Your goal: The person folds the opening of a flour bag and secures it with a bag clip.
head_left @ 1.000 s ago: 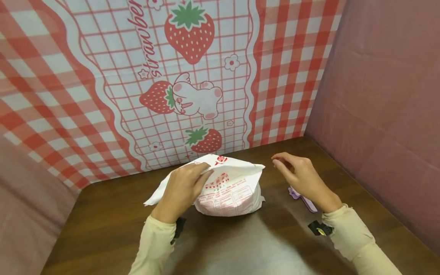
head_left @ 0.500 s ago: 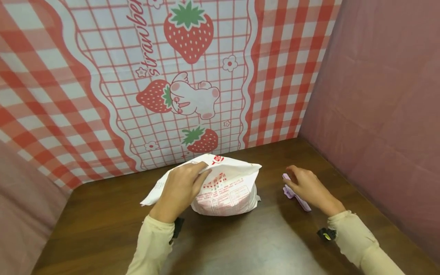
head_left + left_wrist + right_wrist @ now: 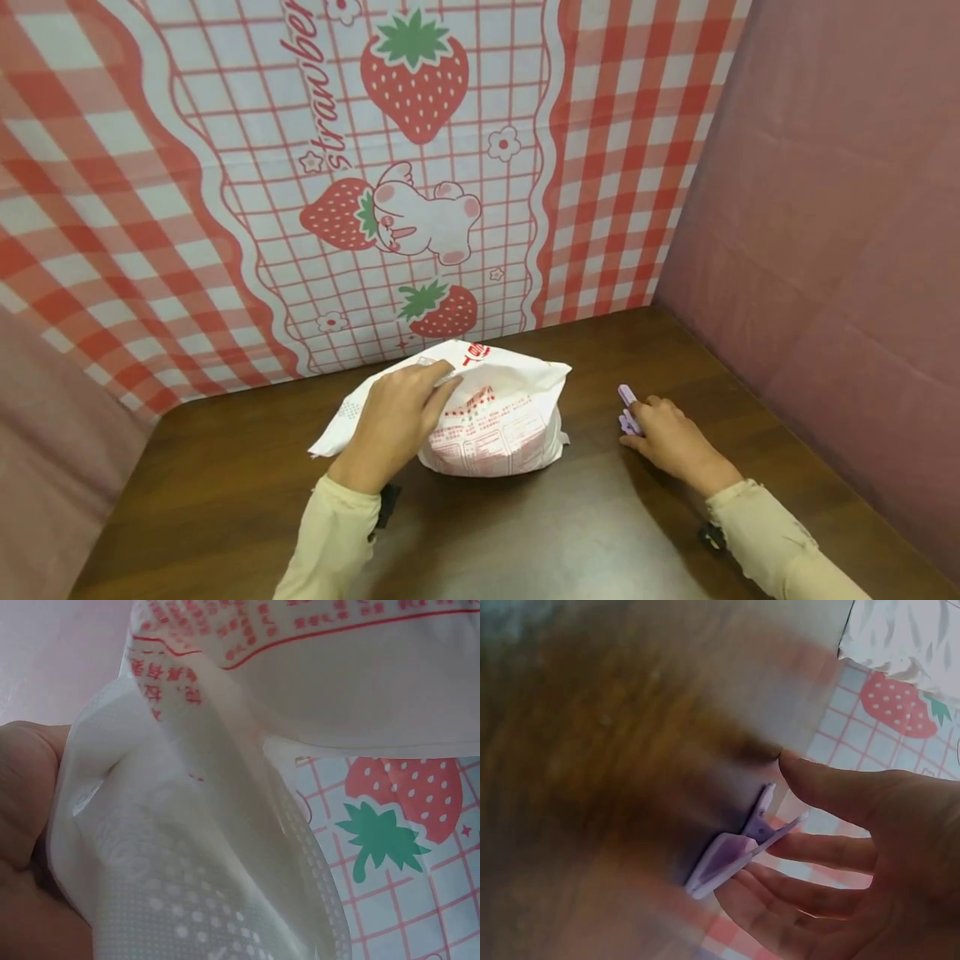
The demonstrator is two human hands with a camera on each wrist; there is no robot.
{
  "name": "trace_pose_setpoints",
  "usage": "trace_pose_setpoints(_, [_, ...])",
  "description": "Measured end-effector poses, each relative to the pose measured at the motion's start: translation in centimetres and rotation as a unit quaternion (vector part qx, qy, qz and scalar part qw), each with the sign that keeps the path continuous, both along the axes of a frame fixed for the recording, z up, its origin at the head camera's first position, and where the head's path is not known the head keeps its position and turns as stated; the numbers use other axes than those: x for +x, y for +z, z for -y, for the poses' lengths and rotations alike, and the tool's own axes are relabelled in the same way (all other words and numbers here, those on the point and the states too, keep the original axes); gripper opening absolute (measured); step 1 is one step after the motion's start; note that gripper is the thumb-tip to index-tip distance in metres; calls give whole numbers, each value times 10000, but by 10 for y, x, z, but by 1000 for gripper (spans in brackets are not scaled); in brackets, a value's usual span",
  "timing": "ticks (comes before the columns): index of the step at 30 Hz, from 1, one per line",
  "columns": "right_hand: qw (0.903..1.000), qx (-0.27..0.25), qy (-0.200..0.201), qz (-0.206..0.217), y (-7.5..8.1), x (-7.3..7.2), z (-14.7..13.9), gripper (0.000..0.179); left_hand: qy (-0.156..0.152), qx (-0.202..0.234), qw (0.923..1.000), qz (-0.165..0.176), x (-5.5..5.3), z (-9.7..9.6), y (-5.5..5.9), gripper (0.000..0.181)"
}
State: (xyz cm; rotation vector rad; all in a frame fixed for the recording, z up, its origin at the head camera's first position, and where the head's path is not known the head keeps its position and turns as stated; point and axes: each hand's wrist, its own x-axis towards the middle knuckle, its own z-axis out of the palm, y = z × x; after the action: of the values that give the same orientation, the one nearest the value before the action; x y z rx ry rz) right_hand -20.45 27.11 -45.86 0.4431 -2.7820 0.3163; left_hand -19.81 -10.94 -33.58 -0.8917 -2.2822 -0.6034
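A strawberry-printed cloth with gingham borders hangs behind a dark wooden table, where the work sits toward the far edge. The white bag with red print stands bulging on the wood, its upper part slanting off to the left and ending in a loose corner. The left hand pinches the bag's upper edge between thumb and fingers; the left wrist view shows the thin, creased film close up beside that hand. To the bag's right, well apart from it, a purple clip lies at the right hand. That hand's fingers are lightly bent against the clip, while its thumb stands off, leaving a moderate gap, so no firm hold shows.

The step in hand looks like picking up the clip while the bag is kept steady. The next move probably calls for bringing the thumb in on the clip, lifting it and turning it toward the pinched edge, with the left hand keeping that edge gathered.

Cream sleeves cover both forearms. The tabletop catches a pale shine at the front, and pink drapes flank the table on both sides
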Motion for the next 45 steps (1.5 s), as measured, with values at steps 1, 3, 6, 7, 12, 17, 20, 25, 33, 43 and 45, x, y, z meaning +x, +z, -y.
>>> trace_pose_setpoints(1, [10000,59,38,-69,0,0,0,32,-4,-18,10000,-7,0,0,0,6])
trace_pose_setpoints(3, [9996,165,94,-196,1,0,1,31,-6,-82,10000,-31,0,-1,1,7])
trace_pose_setpoints(6, [9991,274,244,-230,4,-1,0,29,-7,-186,9998,-83,0,-2,2,8])
trace_pose_setpoints(7, [9989,279,319,-198,6,-2,0,29,7,-217,9997,-90,0,-2,3,8])
trace_pose_setpoints(12, [9980,95,558,294,11,-8,-5,32,88,-303,9995,-92,0,-2,3,10])
trace_pose_setpoints(17, [9957,-301,357,803,14,-13,-20,38,83,-352,9993,-68,1,-1,4,11])
trace_pose_setpoints(20, [9941,-502,387,875,17,-14,-28,33,48,-396,9991,-113,0,0,6,13])
trace_pose_setpoints(25, [9899,-1097,854,284,42,-8,-24,25,-90,-516,9985,-179,-2,2,9,18])
trace_pose_setpoints(33, [9106,-3293,2463,413,123,11,33,30,-166,-794,9966,-165,-3,7,18,22])
trace_pose_setpoints(43, [9307,-1478,3344,86,145,-10,101,28,-226,-1046,9940,-221,-5,10,32,11])
trace_pose_setpoints(45, [9275,-1542,3405,62,144,-13,106,26,-242,-1116,9933,-182,-5,11,33,10])
